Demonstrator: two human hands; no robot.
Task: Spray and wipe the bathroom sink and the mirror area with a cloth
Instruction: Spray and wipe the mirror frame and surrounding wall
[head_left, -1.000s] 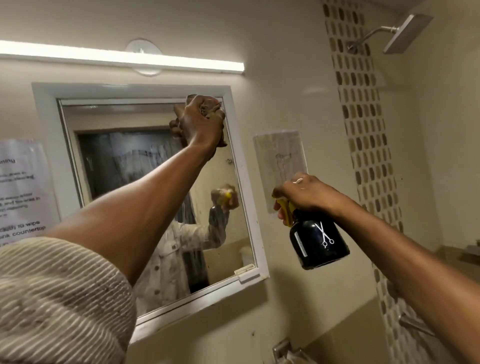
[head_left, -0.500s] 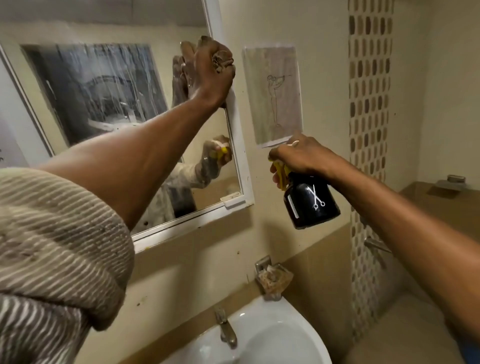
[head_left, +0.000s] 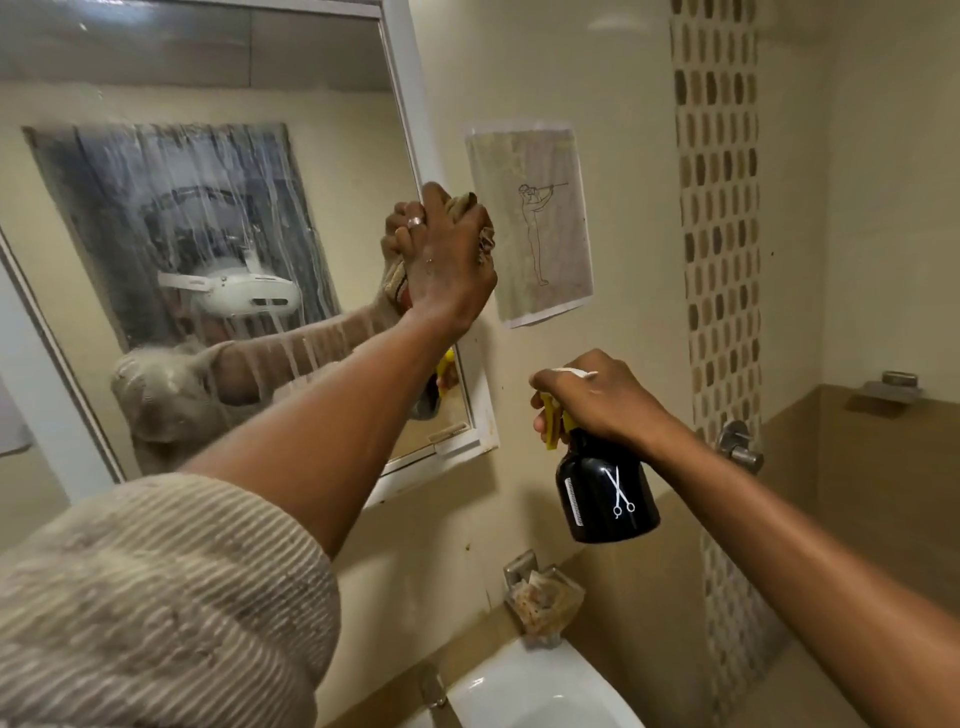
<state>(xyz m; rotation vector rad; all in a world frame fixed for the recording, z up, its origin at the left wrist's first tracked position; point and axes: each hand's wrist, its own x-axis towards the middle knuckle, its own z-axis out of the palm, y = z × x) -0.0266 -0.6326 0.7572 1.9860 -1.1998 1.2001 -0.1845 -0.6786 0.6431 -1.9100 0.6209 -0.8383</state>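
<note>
1. Head view puts the mirror (head_left: 208, 218) on the wall above the sink (head_left: 540, 696); its glass is hazy, streaked with pale runs of spray that trail downward, so it looks wetted but not yet wiped clean.
2. At the mirror's right edge, the left hand (head_left: 447, 265) presses a bunched tan cloth (head_left: 475, 210) against the white frame, fingers (head_left: 415, 228) curled round the cloth. Holding it wadded probably gives a firm pad for scrubbing the frame strip.
3. Lower and to the right, the right hand (head_left: 597, 400) grips the black spray bottle (head_left: 605, 488) by its neck, fingers wrapped at the yellow trigger, the bottle hanging clear of the wall. Kept raised this way, it seems ready for another squirt.
4. Beside the mirror, a paper drawing (head_left: 535, 223) is stuck to the wall.
5. Below it, a soap holder (head_left: 543, 597) sits just above the sink rim, near the tap (head_left: 431, 686).
</note>
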